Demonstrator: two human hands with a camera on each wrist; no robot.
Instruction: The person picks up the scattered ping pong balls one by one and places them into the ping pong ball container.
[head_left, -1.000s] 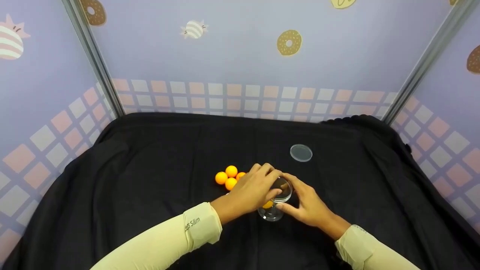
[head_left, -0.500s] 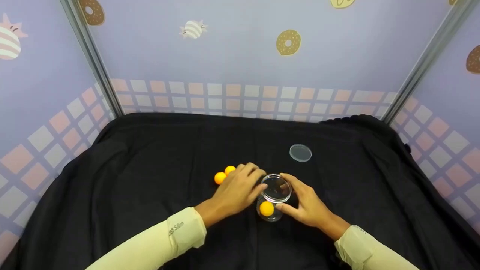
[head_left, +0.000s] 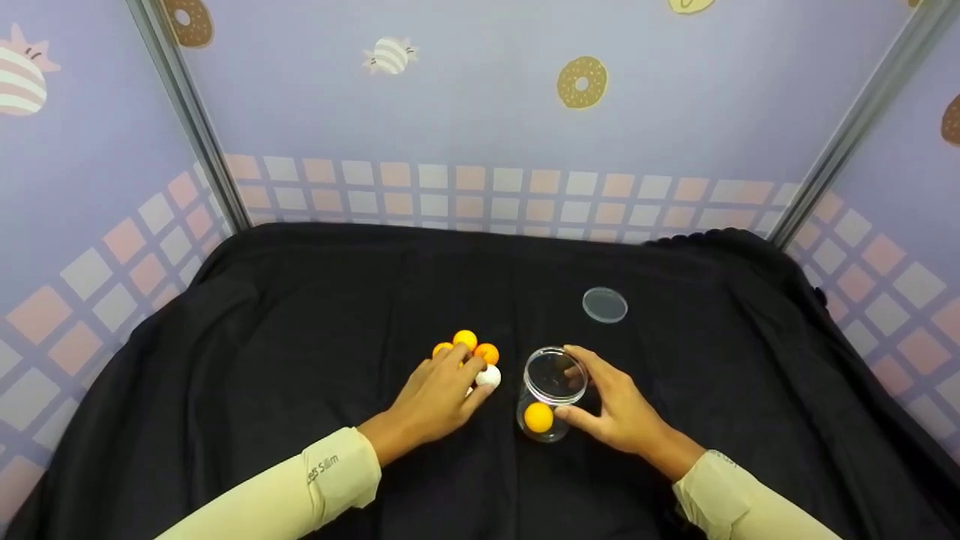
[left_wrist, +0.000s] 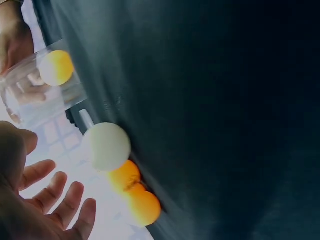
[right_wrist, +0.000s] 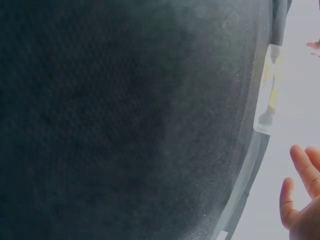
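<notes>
My left hand (head_left: 433, 396) hovers over a cluster of orange and white ping-pong balls, its fingers loosely bent. An orange ball (head_left: 465, 340), another orange ball (head_left: 487, 353) and a white ball (head_left: 489, 376) show around the fingers; others are partly covered. In the left wrist view, a gap separates the fingers from the white ball (left_wrist: 107, 146) and the orange ball (left_wrist: 145, 207). My right hand (head_left: 619, 412) grips the side of an upright clear jar (head_left: 551, 394), thumb in front and fingers behind. One orange ball (head_left: 538, 417) lies inside, at the bottom.
A clear round lid (head_left: 604, 305) lies flat behind the jar on the black tablecloth (head_left: 337, 315). Patterned panels (head_left: 480, 120) with metal corner posts (head_left: 847, 127) enclose the back and sides.
My left hand has moved left from the jar's mouth to above the ball cluster. The right hand keeps its grip on the jar, which has stayed in place.
</notes>
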